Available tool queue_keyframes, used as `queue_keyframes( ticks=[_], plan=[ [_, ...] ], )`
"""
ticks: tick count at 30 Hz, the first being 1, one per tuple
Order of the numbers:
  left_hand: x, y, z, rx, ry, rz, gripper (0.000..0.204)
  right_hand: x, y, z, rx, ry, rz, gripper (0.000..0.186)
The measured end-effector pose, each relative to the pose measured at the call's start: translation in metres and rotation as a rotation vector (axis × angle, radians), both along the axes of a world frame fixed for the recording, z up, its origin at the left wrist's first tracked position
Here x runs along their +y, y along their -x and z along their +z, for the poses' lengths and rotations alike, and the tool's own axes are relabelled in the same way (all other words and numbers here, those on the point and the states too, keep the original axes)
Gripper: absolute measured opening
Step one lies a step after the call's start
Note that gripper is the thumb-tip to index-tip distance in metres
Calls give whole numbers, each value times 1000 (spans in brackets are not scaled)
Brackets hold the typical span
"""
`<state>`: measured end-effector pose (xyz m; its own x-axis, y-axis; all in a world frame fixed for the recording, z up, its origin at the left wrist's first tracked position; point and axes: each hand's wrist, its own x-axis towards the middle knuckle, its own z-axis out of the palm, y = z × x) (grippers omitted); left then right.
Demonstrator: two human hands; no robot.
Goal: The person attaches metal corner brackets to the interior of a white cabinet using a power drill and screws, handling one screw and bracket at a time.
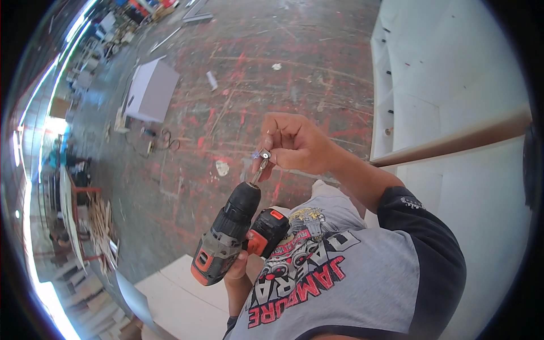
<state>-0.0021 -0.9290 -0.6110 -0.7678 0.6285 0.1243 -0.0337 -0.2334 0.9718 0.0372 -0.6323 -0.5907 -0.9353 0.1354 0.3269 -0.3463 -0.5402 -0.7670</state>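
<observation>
My left hand [238, 267] is wrapped round the handle of a black and orange cordless drill [229, 232], which points away from me. A battery pack [269, 229] is attached at the drill's base. From the chuck, a metal driver bit [260, 171] reaches up to my right hand [296, 141]. Between thumb and fingers, that hand pinches a small metal fitting [265, 153] with a round centre, right at the tip of the bit. Its exact kind is too small to tell, and the fingers partly cover it.
White cabinet panels [419, 113] with dark pegs stand close on my right. A white box-like unit [152, 90] rests on the stained concrete floor, with a dark cable [169, 140] near it. Wood strips [101, 226] lie to the left; a white panel [181, 300] is low beside me.
</observation>
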Motion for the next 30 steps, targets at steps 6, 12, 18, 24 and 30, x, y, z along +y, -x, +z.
queue_keyframes(
  ticks=[6,12,18,24,30],
  plan=[
    [112,53,10,-18,-112,-256,61,88,-13,11,15,11,-229,19],
    [233,123,3,-84,-105,-531,66,185,-29,20,-34,-449,-668,17],
    [334,195,-15,-174,-153,-756,64,233,-18,22,-237,-629,-829,14],
    [426,259,-43,-235,-72,-1025,62,245,0,2,-166,-123,-941,9],
    [513,246,-43,-208,-118,-1229,65,260,-8,-1,-184,102,-1157,19]
  ],
)
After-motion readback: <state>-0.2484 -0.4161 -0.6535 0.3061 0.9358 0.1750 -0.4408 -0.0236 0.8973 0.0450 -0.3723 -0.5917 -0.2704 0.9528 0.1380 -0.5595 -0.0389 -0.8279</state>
